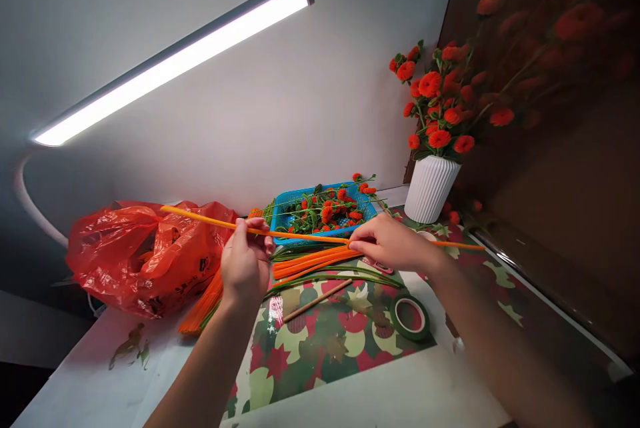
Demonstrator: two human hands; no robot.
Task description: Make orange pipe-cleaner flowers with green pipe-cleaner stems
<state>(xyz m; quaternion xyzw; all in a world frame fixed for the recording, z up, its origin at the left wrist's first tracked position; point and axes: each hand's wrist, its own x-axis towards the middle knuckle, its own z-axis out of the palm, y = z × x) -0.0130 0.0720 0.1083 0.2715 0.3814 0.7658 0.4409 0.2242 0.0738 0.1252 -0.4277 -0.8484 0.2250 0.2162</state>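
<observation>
Both hands hold one long orange pipe cleaner (305,237) stretched nearly level above the table. My left hand (246,261) pinches it left of its middle, and its free end sticks out over the red bag. Farther right, my right hand (387,241) is closed on it between thumb and fingers, with the other end passing out beyond the wrist. Beneath lies a bundle of orange pipe cleaners (315,263), with green stems (345,275) beside it. A thin wooden stick (317,301) and a roll of green tape (410,317) rest on the patterned mat (345,348).
A blue basket (280,215) of small orange flowers and green pieces stands behind the hands. At left sits a crumpled red plastic bag (150,255). A white vase (433,189) of orange flowers (440,139) is at back right. Overhead, a lit lamp (175,61) slants across.
</observation>
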